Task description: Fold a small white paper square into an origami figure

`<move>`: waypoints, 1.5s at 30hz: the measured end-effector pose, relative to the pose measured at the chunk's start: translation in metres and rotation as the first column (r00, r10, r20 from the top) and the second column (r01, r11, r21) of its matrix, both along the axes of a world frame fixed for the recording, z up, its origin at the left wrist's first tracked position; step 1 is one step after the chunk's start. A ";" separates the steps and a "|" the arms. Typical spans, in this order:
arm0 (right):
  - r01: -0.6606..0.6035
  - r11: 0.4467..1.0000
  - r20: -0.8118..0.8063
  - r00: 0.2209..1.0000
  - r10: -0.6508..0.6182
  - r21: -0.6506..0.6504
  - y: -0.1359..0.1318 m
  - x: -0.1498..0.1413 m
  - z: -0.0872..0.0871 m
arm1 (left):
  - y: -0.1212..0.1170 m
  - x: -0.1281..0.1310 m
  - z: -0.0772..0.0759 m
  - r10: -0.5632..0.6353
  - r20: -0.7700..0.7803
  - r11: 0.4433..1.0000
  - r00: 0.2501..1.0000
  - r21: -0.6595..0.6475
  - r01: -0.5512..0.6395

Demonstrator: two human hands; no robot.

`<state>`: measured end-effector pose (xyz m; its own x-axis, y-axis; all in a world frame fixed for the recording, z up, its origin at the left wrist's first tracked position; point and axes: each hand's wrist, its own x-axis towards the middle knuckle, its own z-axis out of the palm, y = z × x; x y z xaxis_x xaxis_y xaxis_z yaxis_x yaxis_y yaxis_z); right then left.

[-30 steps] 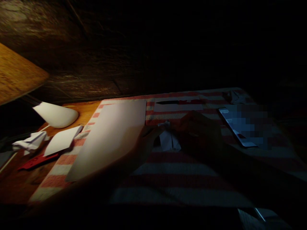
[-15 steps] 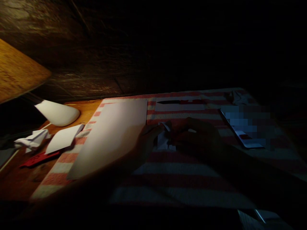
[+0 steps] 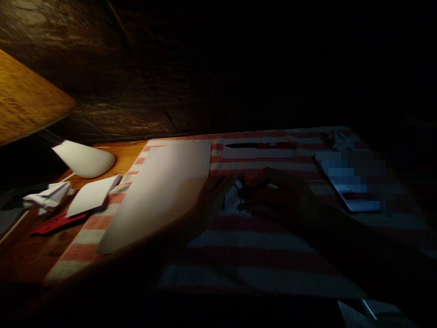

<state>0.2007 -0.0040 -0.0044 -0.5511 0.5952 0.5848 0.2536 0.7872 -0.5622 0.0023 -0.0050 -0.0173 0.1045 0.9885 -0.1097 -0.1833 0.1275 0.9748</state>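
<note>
The scene is very dark. A small folded white paper piece (image 3: 234, 202) lies on a red-and-white striped cloth (image 3: 259, 255). My left hand (image 3: 213, 200) rests at its left side, fingers reaching onto it. Over its right side, the fingers of my right hand (image 3: 280, 196) are curled and pressing the paper. Both hands touch the same piece. A large white sheet (image 3: 160, 191) lies just left of my left hand.
A lamp with a white base (image 3: 83, 158) stands at the left on the wooden table (image 3: 20, 259). Beside it lie a crumpled paper (image 3: 48, 196), a small white sheet (image 3: 90, 195) and a red object (image 3: 54, 223). A lit phone (image 3: 351, 187) lies at the right; a paper strip (image 3: 256, 150) lies behind.
My right hand has slid left over the folded paper, covering more of it. My left hand has shifted slightly. The paper shows less than before.
</note>
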 end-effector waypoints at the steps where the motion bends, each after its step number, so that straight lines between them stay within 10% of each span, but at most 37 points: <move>1: -0.031 0.999 -0.009 0.999 0.031 0.020 0.001 0.001 0.000 | 0.001 -0.001 0.000 -0.013 -0.004 1.000 1.000 -0.011 0.013; 10: -0.072 0.943 -0.213 0.977 0.001 -0.325 0.002 -0.001 -0.006 | 0.004 -0.002 0.006 -0.034 -0.064 0.998 0.997 0.043 0.036; 15: -0.170 0.753 -0.374 0.921 -0.107 -0.635 0.001 -0.005 -0.009 | 0.004 -0.005 0.005 -0.092 -0.023 0.994 0.995 0.054 0.093; 29: -0.303 0.725 -0.311 0.942 0.128 -0.619 0.006 0.007 0.000 | 0.013 -0.018 0.004 -0.321 0.043 0.920 0.946 -0.221 0.323; 34: -0.256 0.757 -0.201 0.965 0.166 -0.602 0.010 0.011 0.000 | 0.022 -0.026 0.008 -0.223 -0.239 0.957 0.945 0.128 0.259; 38: -0.068 0.826 -0.030 0.998 0.062 -0.560 0.013 0.014 -0.002 | 0.018 -0.030 0.015 0.035 -0.612 0.732 0.790 0.554 0.396; 45: -0.063 0.903 0.180 0.972 0.153 -0.425 0.021 0.023 0.002 | 0.000 -0.019 0.010 -0.006 -0.912 0.597 0.409 0.325 0.734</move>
<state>0.2237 0.0168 -0.0023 -0.7060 0.6884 0.1664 0.3246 0.5234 -0.7878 -0.0169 -0.0049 -0.0075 0.7086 0.6771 0.1986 0.5472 -0.7050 0.4511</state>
